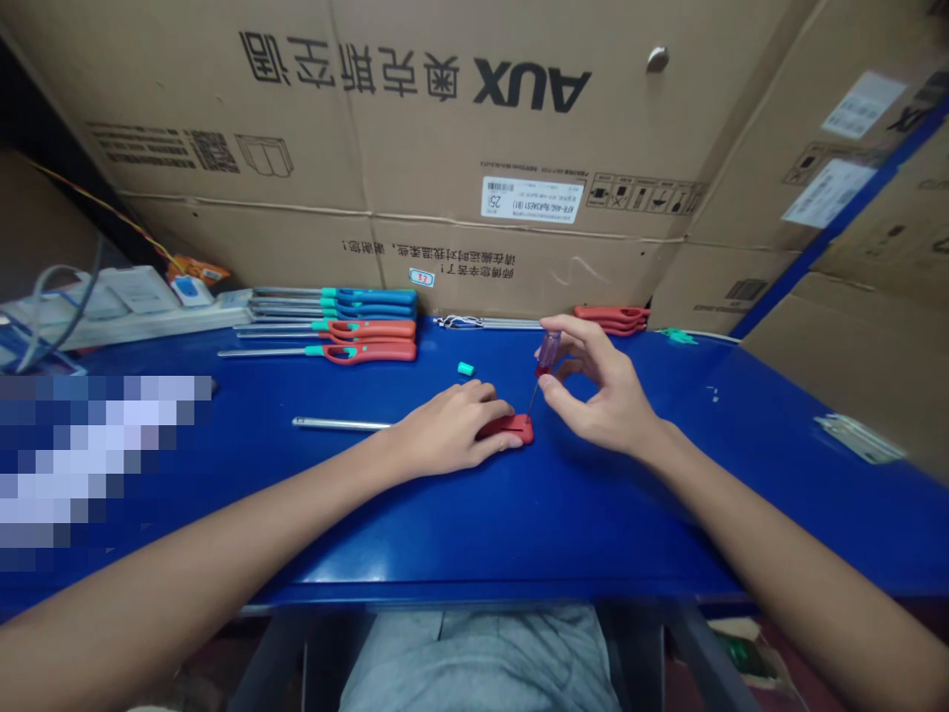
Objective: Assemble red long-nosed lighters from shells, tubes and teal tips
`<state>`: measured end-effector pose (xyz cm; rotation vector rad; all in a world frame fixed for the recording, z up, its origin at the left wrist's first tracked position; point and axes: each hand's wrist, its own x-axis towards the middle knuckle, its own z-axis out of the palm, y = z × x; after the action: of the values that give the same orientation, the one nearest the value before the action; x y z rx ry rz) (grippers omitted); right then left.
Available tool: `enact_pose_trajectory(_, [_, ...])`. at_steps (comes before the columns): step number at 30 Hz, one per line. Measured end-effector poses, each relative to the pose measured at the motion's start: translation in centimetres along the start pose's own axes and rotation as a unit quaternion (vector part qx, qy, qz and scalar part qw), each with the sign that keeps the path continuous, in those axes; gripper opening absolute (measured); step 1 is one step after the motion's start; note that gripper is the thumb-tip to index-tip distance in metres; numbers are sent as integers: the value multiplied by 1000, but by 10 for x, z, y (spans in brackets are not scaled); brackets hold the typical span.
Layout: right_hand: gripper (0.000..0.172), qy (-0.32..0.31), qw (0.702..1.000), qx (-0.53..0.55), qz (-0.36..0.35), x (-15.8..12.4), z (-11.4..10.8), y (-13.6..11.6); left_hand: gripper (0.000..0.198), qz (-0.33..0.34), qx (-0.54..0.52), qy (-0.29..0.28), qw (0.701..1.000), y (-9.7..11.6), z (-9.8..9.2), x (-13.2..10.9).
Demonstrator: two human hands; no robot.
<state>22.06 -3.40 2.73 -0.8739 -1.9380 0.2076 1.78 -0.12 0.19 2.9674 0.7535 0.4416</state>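
background: large cardboard carton (415,129) with upside-down aux print, filling upper frame | right: more cartons (867,247), blue strip | upper left: dark gap (44,129) | bottom: blue workbench (593,534), grey metal legs (704,658)

On the blue metal workbench (593,524), long steel screwdrivers with red and teal handles (363,326) lie in rows at the back left. A small teal plastic cap (466,369) lies in the middle. Big brown cardboard boxes (415,119) stand behind the bench.
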Motion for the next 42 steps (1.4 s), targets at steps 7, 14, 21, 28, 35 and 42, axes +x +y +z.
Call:
enact_pose_trajectory(7, [53,2,1000,-3,0,-1,1,2,43,0,1,-2,1000,0,0,0])
enact_pose_trajectory(14, [55,-12,1000,12,0,0,0,1,43,1,2,1,1000,-1,1,0])
enact_pose_trajectory(21, [54,-2,1000,-2,9,-1,1,0,45,3,8,2,1000,0,1,0])
enact_pose_trajectory(28, [52,13,1000,15,6,0,1,0,46,6,11,7,1000,0,1,-1])
enact_pose_trajectory(35, [48,14,1000,-4,-2,0,0,-1,45,7,10,5,1000,0,1,0])
enact_pose_trajectory(42, [52,15,1000,-5,-1,0,2,1,44,7,9,10,1000,-1,1,-1])
